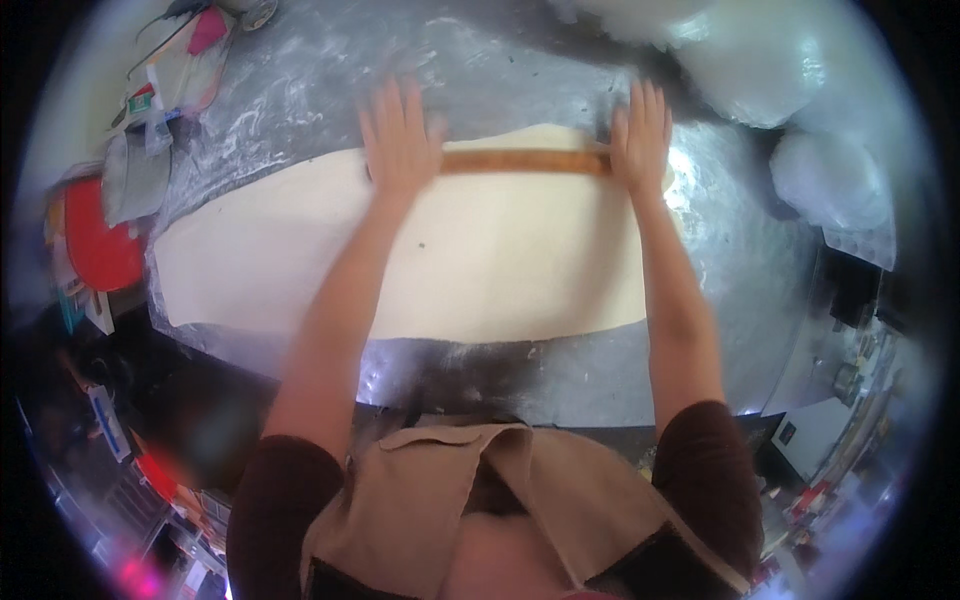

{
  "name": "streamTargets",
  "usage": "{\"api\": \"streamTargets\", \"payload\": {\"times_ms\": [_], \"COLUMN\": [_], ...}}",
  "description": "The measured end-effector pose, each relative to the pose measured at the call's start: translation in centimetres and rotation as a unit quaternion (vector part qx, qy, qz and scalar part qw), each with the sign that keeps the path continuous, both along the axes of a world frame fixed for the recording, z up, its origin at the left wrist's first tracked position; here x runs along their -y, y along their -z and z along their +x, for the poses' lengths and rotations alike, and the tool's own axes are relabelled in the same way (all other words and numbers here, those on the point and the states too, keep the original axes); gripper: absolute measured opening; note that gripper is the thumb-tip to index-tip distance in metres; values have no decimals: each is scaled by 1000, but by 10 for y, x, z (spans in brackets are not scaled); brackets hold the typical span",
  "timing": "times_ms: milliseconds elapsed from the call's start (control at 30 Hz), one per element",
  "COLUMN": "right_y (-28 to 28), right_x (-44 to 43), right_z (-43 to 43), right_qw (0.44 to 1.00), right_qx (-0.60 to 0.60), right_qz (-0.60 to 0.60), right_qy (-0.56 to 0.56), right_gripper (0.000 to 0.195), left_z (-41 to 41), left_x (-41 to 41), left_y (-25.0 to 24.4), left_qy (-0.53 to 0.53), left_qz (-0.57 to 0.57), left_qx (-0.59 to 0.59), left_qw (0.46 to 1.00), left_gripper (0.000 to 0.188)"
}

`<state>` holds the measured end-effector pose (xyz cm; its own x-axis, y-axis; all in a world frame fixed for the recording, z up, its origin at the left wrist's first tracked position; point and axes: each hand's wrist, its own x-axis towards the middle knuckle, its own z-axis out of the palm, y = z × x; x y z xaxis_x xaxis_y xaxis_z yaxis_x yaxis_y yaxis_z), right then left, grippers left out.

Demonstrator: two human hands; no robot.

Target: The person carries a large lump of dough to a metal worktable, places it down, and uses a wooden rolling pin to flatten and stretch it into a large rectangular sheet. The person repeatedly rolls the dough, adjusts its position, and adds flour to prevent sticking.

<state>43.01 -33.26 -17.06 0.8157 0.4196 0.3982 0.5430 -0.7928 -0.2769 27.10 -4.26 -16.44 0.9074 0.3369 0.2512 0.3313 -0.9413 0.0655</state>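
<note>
A large sheet of pale dough [480,255] lies on the floured metal worktop [315,82] in front of me. Across its far part runs a wooden rolling pin [525,162]. My left hand [401,139] lies flat over the pin's left part, fingers stretched away from me and spread slightly. Over the right part rests my right hand [643,139], palm down, its fingers straight and closer together. Both hands are blurred and hide the pin's ends; neither has its fingers wrapped around it. The dough's right edge is partly behind my right forearm. One small dark speck marks the dough.
Large translucent plastic bags [757,67] fill the far right of the worktop, with a smaller bag [829,176] nearer. At the left edge stand a grey container [136,178] and a red round object [101,236]. The worktop's near edge runs just before my apron [409,495].
</note>
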Motion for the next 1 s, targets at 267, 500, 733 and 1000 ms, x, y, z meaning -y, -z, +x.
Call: {"api": "streamTargets", "payload": {"times_ms": [267, 500, 733, 1000], "right_y": [-21, 6, -23, -81], "right_x": [83, 51, 151, 118], "right_z": [-121, -118, -251, -197], "right_qw": [998, 988, 994, 943], "right_qx": [6, -86, -44, -89], "right_qz": [-65, -109, -43, -179], "right_qy": [9, 62, -87, -267], "right_gripper": [31, 60, 49, 42], "left_z": [-132, -123, -257, -306], "left_x": [29, 85, 155, 136], "left_y": [-59, -14, -22, -51], "left_qy": [-15, -52, 167, 203], "left_qz": [-245, -173, -225, -321], "left_qx": [-187, -115, -128, -36], "left_qw": [951, 977, 951, 924], "left_gripper": [29, 64, 50, 39]}}
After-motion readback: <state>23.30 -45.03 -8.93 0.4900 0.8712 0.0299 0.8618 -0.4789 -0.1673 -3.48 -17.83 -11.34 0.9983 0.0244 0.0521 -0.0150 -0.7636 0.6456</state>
